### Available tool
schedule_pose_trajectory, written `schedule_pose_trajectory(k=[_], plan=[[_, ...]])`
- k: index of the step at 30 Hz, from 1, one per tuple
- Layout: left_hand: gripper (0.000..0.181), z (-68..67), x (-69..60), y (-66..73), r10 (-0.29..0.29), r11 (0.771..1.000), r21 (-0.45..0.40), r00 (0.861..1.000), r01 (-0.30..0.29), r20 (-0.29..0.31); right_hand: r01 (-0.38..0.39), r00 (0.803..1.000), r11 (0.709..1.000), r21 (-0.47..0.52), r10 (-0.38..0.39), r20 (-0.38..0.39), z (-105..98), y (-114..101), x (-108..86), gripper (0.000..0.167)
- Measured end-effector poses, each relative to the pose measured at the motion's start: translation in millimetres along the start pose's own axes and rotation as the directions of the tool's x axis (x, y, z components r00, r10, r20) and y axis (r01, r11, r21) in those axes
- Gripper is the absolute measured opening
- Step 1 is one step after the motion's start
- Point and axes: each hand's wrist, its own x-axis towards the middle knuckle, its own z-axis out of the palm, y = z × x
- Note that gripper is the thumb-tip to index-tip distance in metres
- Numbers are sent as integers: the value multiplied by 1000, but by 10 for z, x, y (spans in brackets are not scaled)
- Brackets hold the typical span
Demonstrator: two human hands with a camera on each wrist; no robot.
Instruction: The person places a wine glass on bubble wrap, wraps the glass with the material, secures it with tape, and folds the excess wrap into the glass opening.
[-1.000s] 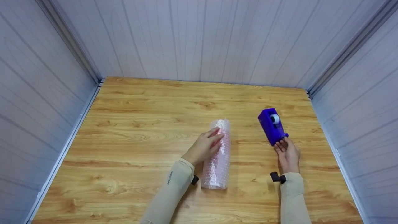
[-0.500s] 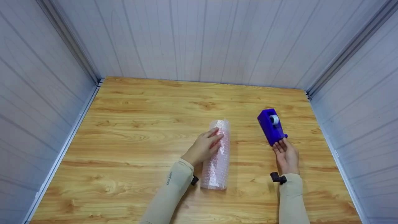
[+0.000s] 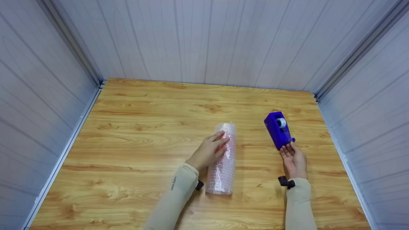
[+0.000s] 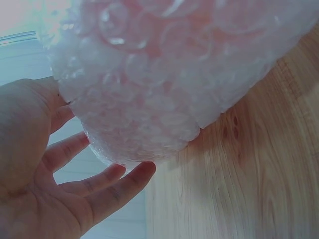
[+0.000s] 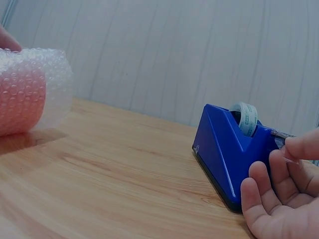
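A roll of bubble wrap (image 3: 220,179), around something pink, lies on the table in the head view. My left hand (image 3: 207,153) rests on it with spread fingers; in the left wrist view those fingers (image 4: 114,191) touch the wrap's side. To the right stands a blue tape dispenser (image 3: 275,131) with a small roll of tape (image 5: 247,118) in it. My right hand (image 3: 295,161) is at its front end, palm up. Seen from the right wrist, the thumb and index finger pinch the clear end of the tape (image 5: 291,159); the other fingers are loosely bent beside the dispenser.
Both things lie on a wood-grain table (image 3: 143,127). Pale panel walls (image 3: 204,41) enclose it at the back and on both sides. Each wrist carries a small black camera (image 3: 286,182) over a beige sleeve (image 3: 297,204).
The right hand and the dispenser have shifted very slightly to the left. The left hand and the bubble wrap roll look almost unmoved.
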Motion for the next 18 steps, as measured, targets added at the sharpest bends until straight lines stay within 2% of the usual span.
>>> schedule_pose_trajectory(k=[9,18], plan=[[42,7,7,13,-6,1000,-7,1000,6,-3,-17,1000,999,45,17,-6,5,10,1,10],[42,16,31,-8,-28,1000,11,1000,28,13,-4,1000,994,110,4,3,-130,82,72,12]])
